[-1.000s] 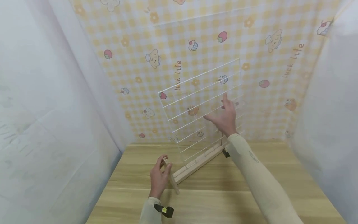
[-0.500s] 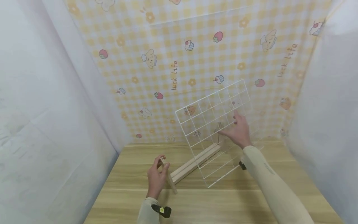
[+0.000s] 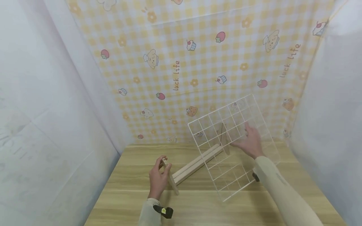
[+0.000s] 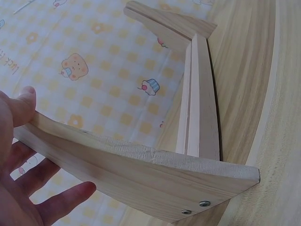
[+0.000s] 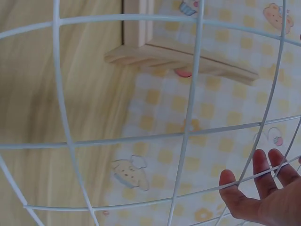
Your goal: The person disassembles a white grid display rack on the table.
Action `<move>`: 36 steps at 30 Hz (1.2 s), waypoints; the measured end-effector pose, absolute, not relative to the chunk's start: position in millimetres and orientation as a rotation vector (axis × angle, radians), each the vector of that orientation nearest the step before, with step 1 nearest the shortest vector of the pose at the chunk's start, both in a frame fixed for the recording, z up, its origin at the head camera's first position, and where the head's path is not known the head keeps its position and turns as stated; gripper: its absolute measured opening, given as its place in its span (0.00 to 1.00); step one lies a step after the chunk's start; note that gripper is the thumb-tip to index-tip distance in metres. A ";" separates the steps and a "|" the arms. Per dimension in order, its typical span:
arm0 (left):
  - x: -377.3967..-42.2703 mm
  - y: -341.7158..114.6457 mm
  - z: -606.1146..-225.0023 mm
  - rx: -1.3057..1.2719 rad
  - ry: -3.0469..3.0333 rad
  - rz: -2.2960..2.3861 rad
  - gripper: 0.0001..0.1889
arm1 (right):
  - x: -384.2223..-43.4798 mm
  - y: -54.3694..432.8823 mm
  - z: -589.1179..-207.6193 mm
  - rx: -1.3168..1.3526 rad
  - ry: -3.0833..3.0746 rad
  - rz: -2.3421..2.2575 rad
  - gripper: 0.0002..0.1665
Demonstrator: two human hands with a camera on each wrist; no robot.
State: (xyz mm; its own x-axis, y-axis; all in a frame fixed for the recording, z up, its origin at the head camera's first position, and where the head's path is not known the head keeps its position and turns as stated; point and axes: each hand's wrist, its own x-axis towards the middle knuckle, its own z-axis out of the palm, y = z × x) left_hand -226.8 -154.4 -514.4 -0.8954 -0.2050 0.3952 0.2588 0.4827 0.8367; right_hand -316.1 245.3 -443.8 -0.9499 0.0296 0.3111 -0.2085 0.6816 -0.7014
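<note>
A wooden stand [image 3: 195, 164] sits diagonally on the table, with two parallel rails joining an upright side piece at each end. My left hand [image 3: 159, 179] pinches the near side piece [image 4: 117, 160], thumb on one side and fingers on the other. Two screw heads show low on that piece in the left wrist view. My right hand [image 3: 250, 142] holds a white wire grid panel [image 3: 193, 135], its fingers reaching through the mesh in the right wrist view. The panel is tilted, apart from the rails, and partly overlaps the stand's far end in the head view.
The wood-grain table [image 3: 198, 205] meets a yellow checked backdrop [image 3: 127, 66] printed with cartoons. White cloth walls hang on the left [image 3: 56, 125] and right [image 3: 325, 119]. Each wrist bears a small black camera.
The grid panel has come away from the stand's rails and moved right, down and toward me with my right hand. My left hand stays on the side piece; the view shifted slightly.
</note>
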 end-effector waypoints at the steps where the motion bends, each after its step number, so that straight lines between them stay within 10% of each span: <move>1: -226.8 -154.1 -514.3 -0.041 -2.289 -1.403 0.20 | -315.0 248.1 -446.6 0.140 -2.611 1.132 0.76; 36: -228.6 -153.1 -514.6 -0.005 -2.300 -1.402 0.21 | -290.8 317.0 -516.2 0.414 -2.952 0.993 0.73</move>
